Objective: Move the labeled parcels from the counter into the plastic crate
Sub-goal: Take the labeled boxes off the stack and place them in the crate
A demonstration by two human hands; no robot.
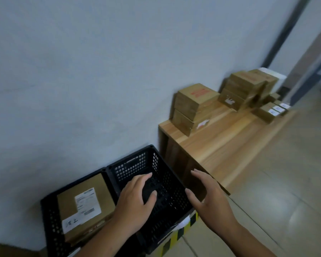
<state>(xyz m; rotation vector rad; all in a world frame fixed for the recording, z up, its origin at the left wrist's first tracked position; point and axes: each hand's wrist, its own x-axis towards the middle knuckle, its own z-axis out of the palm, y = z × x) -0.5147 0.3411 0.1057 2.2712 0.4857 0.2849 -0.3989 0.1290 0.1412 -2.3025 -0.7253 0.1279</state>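
My left hand (135, 199) and right hand (211, 201) are spread and empty over the black crate (132, 165) at lower centre. One labeled parcel (85, 204) lies in the neighbouring crate (50, 216) at lower left. The other parcels (195, 102) sit stacked on the desk (220, 141), right of centre.

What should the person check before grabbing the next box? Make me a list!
1. Left hand free: ok, fingers relaxed, holding nothing.
2. Right hand free: ok, open and holding nothing.
3. Room in the right crate: ok, no parcel shows inside it.
4. Left crate: ok, one labeled parcel lies flat inside.
5. Parcels waiting on the counter: ok, the nearest stack sits against the wall.
6. Label on the top box of that stack: cannot tell, the picture is too blurred there.
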